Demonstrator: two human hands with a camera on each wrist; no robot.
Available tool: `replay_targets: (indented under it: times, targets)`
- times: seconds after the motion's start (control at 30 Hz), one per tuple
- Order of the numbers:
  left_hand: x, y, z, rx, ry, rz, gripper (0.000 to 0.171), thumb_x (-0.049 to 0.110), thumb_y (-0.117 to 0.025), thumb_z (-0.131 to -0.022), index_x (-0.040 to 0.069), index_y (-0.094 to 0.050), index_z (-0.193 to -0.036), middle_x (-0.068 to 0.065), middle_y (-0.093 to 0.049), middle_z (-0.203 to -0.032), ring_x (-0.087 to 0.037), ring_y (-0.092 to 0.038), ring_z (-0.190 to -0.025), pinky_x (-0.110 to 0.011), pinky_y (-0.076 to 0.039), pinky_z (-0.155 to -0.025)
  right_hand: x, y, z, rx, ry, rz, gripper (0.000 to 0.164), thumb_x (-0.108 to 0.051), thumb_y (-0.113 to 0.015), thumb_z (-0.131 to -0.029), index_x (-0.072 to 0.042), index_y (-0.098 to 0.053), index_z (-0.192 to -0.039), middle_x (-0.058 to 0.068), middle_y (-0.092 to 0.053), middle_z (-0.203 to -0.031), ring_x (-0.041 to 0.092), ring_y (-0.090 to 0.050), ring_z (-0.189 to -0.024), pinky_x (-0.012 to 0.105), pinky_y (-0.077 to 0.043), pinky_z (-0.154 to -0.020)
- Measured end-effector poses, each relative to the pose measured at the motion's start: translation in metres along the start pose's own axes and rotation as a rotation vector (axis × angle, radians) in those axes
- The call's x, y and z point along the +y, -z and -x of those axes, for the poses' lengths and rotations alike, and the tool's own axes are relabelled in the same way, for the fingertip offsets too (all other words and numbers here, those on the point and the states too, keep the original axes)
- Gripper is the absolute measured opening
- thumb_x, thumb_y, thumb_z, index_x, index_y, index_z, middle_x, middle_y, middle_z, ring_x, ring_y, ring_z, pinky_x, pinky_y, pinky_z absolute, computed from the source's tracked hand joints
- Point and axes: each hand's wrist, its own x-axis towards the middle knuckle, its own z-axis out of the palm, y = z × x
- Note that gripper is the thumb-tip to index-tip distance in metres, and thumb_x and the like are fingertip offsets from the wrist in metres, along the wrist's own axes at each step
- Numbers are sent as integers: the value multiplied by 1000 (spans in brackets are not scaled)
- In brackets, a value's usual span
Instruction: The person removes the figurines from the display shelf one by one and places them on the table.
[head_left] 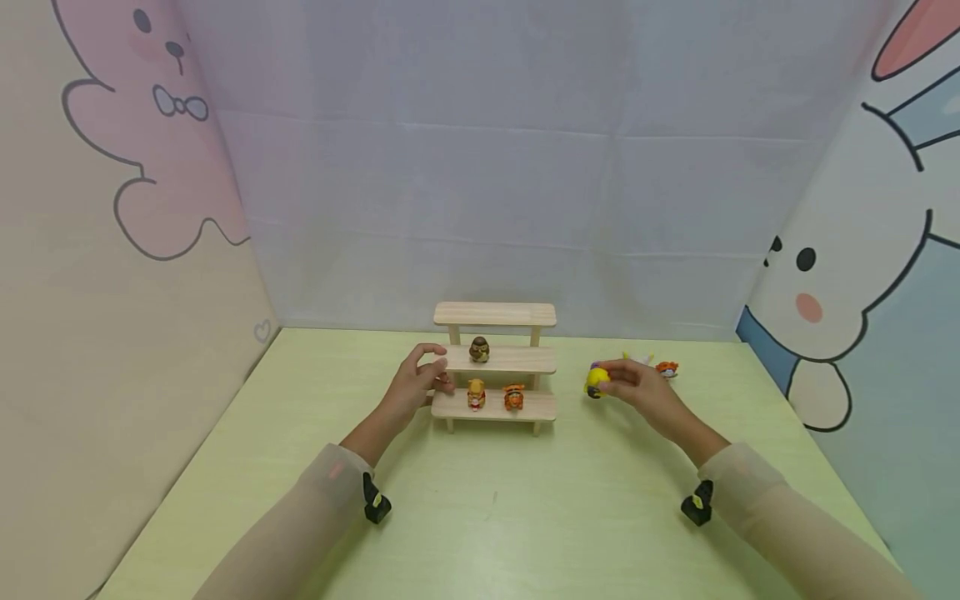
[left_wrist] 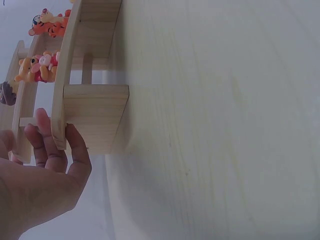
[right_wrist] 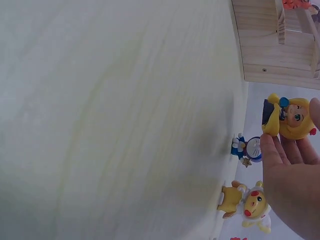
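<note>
At the left end of a small three-tier wooden display shelf (head_left: 495, 360), my left hand (head_left: 416, 383) holds the edge; its fingers curl about the lower board's end in the left wrist view. My right hand (head_left: 643, 390) pinches a yellow-haired doll figurine (right_wrist: 296, 117) just right of the shelf, apart from it. An owl figurine (head_left: 479, 350) stands on the middle tier. On the bottom tier are a yellow bear figurine (head_left: 476, 395) and an orange tiger figurine (head_left: 513, 397). The top tier bears nothing.
Behind the right hand stand a blue cat figurine (right_wrist: 246, 148), a yellow figurine in a white hood (right_wrist: 246, 201) and an orange-and-white figurine (head_left: 667, 369). A pale wood-grain table (head_left: 495, 517) lies below, with a cloth backdrop (head_left: 480, 192) behind.
</note>
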Motion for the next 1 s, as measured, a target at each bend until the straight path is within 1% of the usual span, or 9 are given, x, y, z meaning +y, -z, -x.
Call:
replay_targets:
  times: [0.13,0.27,0.33,0.4,0.53,0.77,0.87,1.0]
  targets:
    - [-1,1,0,-3,-3,2,33,30,-55,-109,17,-49,-139,-3,-67,-90,-17,-72,-84,-38,-53,-75,6,-1,1,8,-25,45,58,-33,-71,-100,-1,-53,-145,20,-59,-142,21,-63,-122,41,-50,-103]
    - [-1,1,0,-6,-5,1,33,30,-55,-109,16,-49,-139,-3,-67,-90,-18,-72,-84,-39,-53,-76,10,-1,3,3,-43,66,59,-31,-70,-101,2,-50,-146,24,-57,-144,33,-58,-129,44,-50,-104]
    - [0,0,1,-6,-5,0,33,30,-55,-109,17,-49,-139,-3,-67,-90,-18,-72,-84,-39,-53,-76,11,-1,3,1,-45,56,58,-29,-70,-101,3,-50,-145,25,-57,-143,34,-58,-129,44,-50,-104]
    - [1,0,2,-6,-7,0,32,30,-55,-109,17,-50,-138,-3,-67,-89,-18,-72,-83,-39,-53,-76,13,-1,3,3,-46,47,57,-28,-70,-101,3,-50,-145,25,-57,-142,32,-60,-126,42,-51,-103]
    - [1,0,2,-5,-11,-2,31,30,-55,-109,17,-50,-137,-3,-67,-89,-17,-72,-83,-39,-53,-75,17,0,2,5,-44,46,55,-26,-69,-102,4,-50,-144,25,-58,-140,22,-63,-120,36,-52,-99]
    - [1,0,2,-7,-12,-5,31,30,-55,-109,17,-50,-137,-4,-66,-90,-18,-72,-84,-39,-53,-76,25,-1,1,-3,-48,11,53,-24,-70,-101,4,-52,-142,23,-60,-138,7,-63,-111,24,-51,-92]
    - [1,0,2,-6,-9,-8,31,30,-55,-109,17,-50,-137,-4,-66,-90,-19,-72,-84,-39,-53,-76,26,-2,2,0,-38,-5,53,-22,-70,-101,5,-52,-142,23,-60,-138,4,-63,-109,22,-51,-90]
    - [1,0,2,-3,-8,-9,31,29,-55,-109,17,-49,-137,-4,-66,-90,-18,-72,-84,-39,-53,-75,27,-3,2,-6,-30,-32,53,-20,-69,-101,7,-50,-143,26,-58,-139,3,-63,-108,22,-52,-91]
